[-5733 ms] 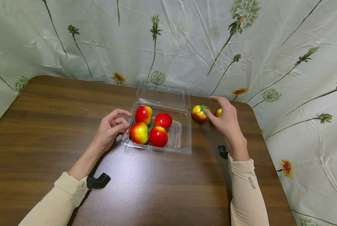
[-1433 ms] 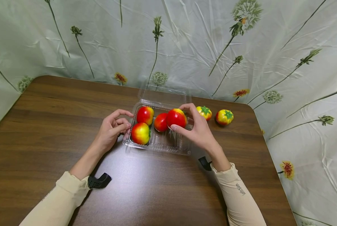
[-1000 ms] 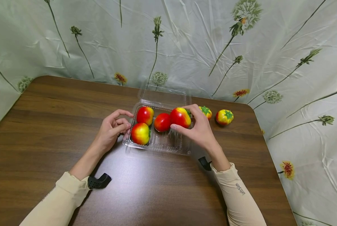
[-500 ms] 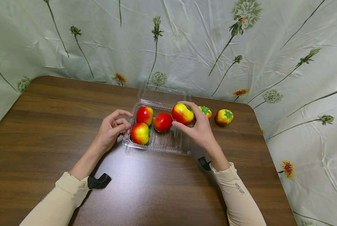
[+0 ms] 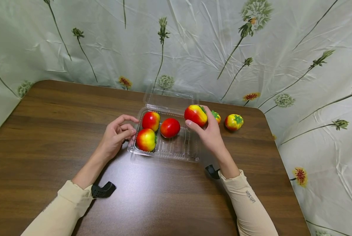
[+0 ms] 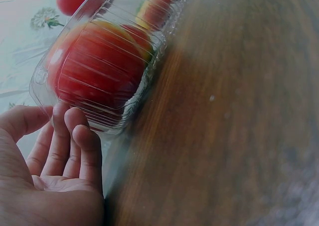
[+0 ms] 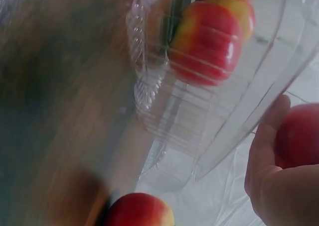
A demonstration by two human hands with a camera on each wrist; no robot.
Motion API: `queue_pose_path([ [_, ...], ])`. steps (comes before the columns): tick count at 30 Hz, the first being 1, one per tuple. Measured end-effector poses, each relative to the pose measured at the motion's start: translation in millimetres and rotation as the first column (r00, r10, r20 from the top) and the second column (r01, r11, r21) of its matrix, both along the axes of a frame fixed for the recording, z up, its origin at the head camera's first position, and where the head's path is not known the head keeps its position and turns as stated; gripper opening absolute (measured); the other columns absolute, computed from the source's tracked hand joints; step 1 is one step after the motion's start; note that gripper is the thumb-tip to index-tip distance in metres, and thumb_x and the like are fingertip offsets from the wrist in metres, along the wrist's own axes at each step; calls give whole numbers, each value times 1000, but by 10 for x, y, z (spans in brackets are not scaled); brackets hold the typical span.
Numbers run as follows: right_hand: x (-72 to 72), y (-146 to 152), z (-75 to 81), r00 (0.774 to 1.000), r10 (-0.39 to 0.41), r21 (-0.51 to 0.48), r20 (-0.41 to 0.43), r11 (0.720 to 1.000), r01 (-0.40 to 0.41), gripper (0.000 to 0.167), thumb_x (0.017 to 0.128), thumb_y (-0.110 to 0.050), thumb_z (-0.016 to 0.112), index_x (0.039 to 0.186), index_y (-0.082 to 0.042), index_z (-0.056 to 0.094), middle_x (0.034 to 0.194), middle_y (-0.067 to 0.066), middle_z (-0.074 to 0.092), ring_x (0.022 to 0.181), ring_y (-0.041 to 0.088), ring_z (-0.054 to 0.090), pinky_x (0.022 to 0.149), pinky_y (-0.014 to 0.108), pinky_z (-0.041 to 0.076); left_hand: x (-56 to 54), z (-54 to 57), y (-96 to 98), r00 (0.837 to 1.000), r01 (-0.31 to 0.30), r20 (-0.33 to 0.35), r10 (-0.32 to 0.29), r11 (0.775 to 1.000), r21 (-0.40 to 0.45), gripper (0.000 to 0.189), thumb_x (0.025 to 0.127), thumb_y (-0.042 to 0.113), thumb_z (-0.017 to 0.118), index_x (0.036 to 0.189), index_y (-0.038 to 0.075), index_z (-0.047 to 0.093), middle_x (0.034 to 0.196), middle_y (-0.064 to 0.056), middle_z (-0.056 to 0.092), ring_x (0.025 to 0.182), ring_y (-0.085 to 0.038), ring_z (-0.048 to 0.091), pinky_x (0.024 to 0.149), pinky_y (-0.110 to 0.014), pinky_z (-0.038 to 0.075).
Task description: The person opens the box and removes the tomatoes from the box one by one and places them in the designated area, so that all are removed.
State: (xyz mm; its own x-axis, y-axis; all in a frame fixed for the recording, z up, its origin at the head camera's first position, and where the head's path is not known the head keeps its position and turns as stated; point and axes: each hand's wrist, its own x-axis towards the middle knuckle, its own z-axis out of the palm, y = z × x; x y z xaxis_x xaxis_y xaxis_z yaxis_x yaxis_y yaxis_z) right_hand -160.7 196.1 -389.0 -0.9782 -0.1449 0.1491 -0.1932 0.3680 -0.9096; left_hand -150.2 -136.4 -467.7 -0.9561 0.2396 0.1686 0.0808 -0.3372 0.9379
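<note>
Right hand (image 5: 210, 132): you are pinching the held fruit (image 5: 194, 115) between thumb and fingers; this hand is nearer it.
Held fruit: sitting leftward of your palm, overlapping the clear container's (image 5: 177, 149) far right corner in the head view; roundish, showing no clear long axis, glossy red turning yellow toward green leaves.
Left hand (image 5: 114, 134): you are touching the container's left edge, fingers loosely bent.
Desk (image 5: 152, 196): two loose fruits (image 5: 234, 122) are resting to the container's right.
</note>
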Motion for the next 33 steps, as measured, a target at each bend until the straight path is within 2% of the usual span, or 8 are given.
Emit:
queue_pose_path([
  [3, 6, 2, 13, 1000, -27, -28, 12, 999, 27, 56, 94, -24, 77, 144, -17, 52, 135, 5, 57, 121, 22, 54, 100, 36, 56, 3, 0, 1, 1000, -1, 2, 1, 1000, -2, 26, 100, -12, 56, 123, -1, 60, 77, -4, 71, 59, -16, 60, 54, -21, 55],
  [10, -2, 18, 23, 1000, -17, -49, -2, 999, 17, 51, 96, -25, 73, 142, -16, 53, 135, 5, 57, 120, 21, 53, 95, 29, 55, 6, -2, -4, 1000, -11, -1, 11, 1000, -22, 25, 100, -10, 57, 124, 0, 60, 79, -2, 72, 61, -16, 61, 57, -20, 55],
  [14, 2, 17, 8, 1000, -9, -84, 0, 996, 9, 46, 100, -25, 68, 142, -11, 52, 131, 9, 57, 115, 22, 54, 91, 22, 54, 15, -9, -6, 1000, -10, -5, 10, 999, -33, 25, 101, -9, 58, 124, 0, 60, 79, -2, 73, 63, -15, 62, 60, -19, 55],
  [16, 4, 11, 3, 1000, 9, -137, 13, 991, -7, 44, 102, -23, 61, 142, -8, 51, 131, 10, 56, 114, 24, 55, 90, 21, 55, 17, -9, -7, 1000, -8, -8, 8, 999, -35, 25, 101, -9, 58, 124, 0, 60, 79, -2, 72, 63, -15, 61, 60, -19, 55],
  [20, 12, 10, -4, 1000, 19, -181, 13, 983, -16, 45, 100, -19, 53, 142, -4, 50, 131, 13, 56, 111, 25, 55, 87, 20, 52, 20, -10, -7, 1000, -8, -10, 7, 999, -43, 25, 100, -9, 58, 124, 1, 61, 79, -2, 72, 62, -15, 61, 59, -19, 55],
  [22, 15, 14, -3, 1000, 12, -159, 2, 987, -11, 45, 100, -18, 55, 143, -5, 49, 135, 13, 55, 113, 24, 55, 90, 20, 51, 21, -14, -7, 1000, -10, -10, 10, 999, -45, 25, 100, -9, 58, 124, 1, 61, 79, -2, 72, 62, -15, 61, 59, -19, 55],
  [27, 9, 34, -2, 998, -46, -55, -33, 998, 44, 55, 97, -17, 74, 146, -10, 49, 145, 8, 53, 121, 22, 53, 97, 21, 51, 20, -17, -7, 1000, -10, -14, 10, 999, -40, 26, 100, -10, 58, 124, 0, 61, 80, -2, 73, 62, -15, 61, 59, -19, 55],
  [33, -31, 99, -13, 987, -117, -22, -105, 993, 116, 60, 90, -17, 83, 143, -13, 54, 143, 3, 57, 123, 19, 56, 101, 33, 56, 21, -10, -3, 1000, -13, -23, 12, 999, -39, 26, 100, -11, 57, 124, 0, 61, 79, -2, 73, 62, -14, 61, 59, -19, 54],
])
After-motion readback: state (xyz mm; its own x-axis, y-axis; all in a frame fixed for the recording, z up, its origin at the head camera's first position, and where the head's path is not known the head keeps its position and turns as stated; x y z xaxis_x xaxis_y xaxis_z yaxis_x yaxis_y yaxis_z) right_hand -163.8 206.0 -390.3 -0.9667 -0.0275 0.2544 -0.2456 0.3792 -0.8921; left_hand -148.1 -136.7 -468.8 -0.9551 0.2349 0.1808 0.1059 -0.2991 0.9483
